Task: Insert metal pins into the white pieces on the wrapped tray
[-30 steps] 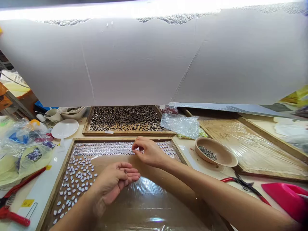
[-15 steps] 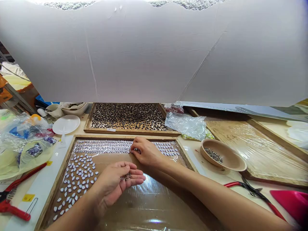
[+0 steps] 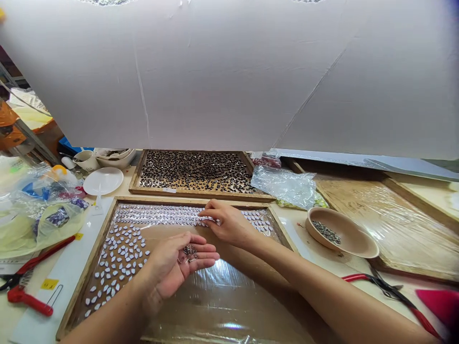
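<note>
Pliers (image 3: 27, 282), red-handled, at the far left edge of the bench, beside crumpled plastic bags (image 3: 39, 210); behind them a white plate (image 3: 103, 180) and cups (image 3: 86, 161). Wooden tray (image 3: 89, 258), film-lined, centre-left, carrying pale drop-shaped stones (image 3: 122, 253) scattered loose on its left part and set in tight rows along its far edge. Left hand (image 3: 179, 265) above the tray's middle, palm up, fingers loosely spread and slightly cupped, not closed; a small heap of metal bits (image 3: 188, 252) lies in the palm at the base of the fingers, resting rather than pinched. Right hand (image 3: 227, 222) just beyond it, palm down at the far rows, thumb and forefinger drawn together with their tips on the row of stones; whether anything is pinched between them cannot be told. Second tray (image 3: 201, 174) behind, covered in dark pieces. Clear bag (image 3: 285, 186) to its right. Tan bowl (image 3: 340, 234) right of the right forearm, holding a small pile of dark metal bits, well apart from both hands. Third tray (image 3: 387, 224), film-covered, at the right. Second pliers (image 3: 380, 286) near the right forearm, in front of the bowl.
</note>
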{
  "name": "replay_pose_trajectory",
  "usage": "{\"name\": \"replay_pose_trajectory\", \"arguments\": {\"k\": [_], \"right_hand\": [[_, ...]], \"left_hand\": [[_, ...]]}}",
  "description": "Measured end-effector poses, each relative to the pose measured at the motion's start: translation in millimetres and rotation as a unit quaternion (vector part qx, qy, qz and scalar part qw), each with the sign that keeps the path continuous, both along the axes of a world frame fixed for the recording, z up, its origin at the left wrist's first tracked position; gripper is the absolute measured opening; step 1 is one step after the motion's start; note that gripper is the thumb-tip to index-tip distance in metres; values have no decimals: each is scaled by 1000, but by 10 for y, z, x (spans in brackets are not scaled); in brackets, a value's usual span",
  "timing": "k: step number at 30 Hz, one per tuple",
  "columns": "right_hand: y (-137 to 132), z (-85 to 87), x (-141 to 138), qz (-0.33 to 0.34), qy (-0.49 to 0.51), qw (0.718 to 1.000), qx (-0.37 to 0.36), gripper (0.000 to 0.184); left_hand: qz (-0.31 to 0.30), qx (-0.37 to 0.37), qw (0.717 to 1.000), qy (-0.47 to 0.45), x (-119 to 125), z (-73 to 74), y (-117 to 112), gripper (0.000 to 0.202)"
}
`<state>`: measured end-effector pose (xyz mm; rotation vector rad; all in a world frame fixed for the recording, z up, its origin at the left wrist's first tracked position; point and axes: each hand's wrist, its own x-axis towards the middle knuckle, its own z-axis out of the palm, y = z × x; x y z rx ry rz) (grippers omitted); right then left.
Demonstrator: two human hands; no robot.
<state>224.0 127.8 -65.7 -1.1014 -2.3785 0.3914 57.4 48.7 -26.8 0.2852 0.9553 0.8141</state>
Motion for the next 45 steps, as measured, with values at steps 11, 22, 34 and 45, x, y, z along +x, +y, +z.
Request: {"name": "replay_pose_trajectory", "arguments": {"k": [11, 22, 34, 45], "right_hand": [[-493, 415, -220, 105, 62, 990, -73, 20], [-469, 385, -256, 95, 85, 984, -121, 14], [14, 228, 2, 43, -151, 986, 62, 13], [198, 82, -94, 62, -273, 953, 118, 18]], "left_hand": [[46, -6, 995, -83, -25, 37, 3, 34], [50, -12, 996, -70, -24, -22, 26, 28], [-14, -12, 1000, 17, 7, 57, -28, 19], [-47, 0, 999, 14, 0, 40, -52, 12]]}}
